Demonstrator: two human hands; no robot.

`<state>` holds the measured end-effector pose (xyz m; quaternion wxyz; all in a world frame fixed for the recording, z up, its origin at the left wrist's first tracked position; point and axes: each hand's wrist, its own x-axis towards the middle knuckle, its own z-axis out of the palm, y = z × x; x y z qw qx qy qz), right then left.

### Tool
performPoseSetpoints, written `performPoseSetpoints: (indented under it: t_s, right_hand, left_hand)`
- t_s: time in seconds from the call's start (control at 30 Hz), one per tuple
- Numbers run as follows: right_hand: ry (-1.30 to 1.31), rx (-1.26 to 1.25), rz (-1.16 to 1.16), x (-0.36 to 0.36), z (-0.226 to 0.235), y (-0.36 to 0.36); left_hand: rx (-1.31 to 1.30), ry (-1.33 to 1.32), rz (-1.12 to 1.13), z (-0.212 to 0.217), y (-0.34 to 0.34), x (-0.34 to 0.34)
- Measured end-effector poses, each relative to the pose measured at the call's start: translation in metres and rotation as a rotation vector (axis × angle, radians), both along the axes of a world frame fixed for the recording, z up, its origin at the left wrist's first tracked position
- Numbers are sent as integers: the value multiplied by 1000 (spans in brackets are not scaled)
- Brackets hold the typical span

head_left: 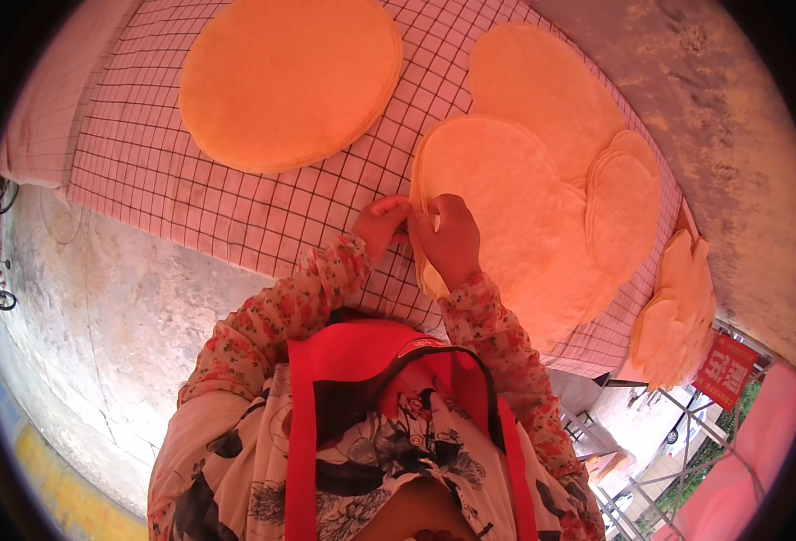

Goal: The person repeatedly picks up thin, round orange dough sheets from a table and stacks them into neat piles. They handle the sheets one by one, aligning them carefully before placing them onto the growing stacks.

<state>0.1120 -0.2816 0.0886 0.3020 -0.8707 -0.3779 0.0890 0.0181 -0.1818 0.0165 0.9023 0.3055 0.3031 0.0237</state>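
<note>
Thin round flatbreads lie in an overlapping stack [497, 189] on a checked cloth [263, 207], just beyond my hands. My right hand [449, 236] is at the stack's near left edge, thumb and fingers pinched on the rim of a flatbread. Close beside it, my left hand [381, 225] has its fingers pressed together, the tips almost meeting those of the right. What the left fingertips hold, if anything, is too small to make out. Farther left sits a neat pile of larger round flatbreads [290, 81], apart from both hands.
More flatbreads [542, 86] spread behind the stack, with a smaller folded pile [623, 207] to the right. Others [673, 316] lie past the cloth's right end, near a red sign [725, 371]. Bicycles [0, 261] stand far left beyond the concrete floor [128, 307].
</note>
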Motion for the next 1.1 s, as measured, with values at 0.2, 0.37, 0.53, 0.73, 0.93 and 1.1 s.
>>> performPoseSetpoints:
  t_s: [0.2,0.37,0.53,0.73,0.93,1.1]
  right_hand:
    - [10,85,-45,-2,-3,12]
    - [-19,81,-59,1,-11,18]
    - [180,-11,-68,11,-11,8]
    - [426,-152,-125,28,7,7]
    - [439,-101,17,79,18,-18]
    - [665,339,65,134,143,-41]
  left_hand:
    - [165,92,-2,20,-1,2]
    - [404,52,-54,19,-3,1]
    - [446,-12,35,16,-16,3]
    - [301,-164,28,20,-34,4]
    - [-52,-6,23,35,-39,0]
    - [-400,185,-72,11,-56,2]
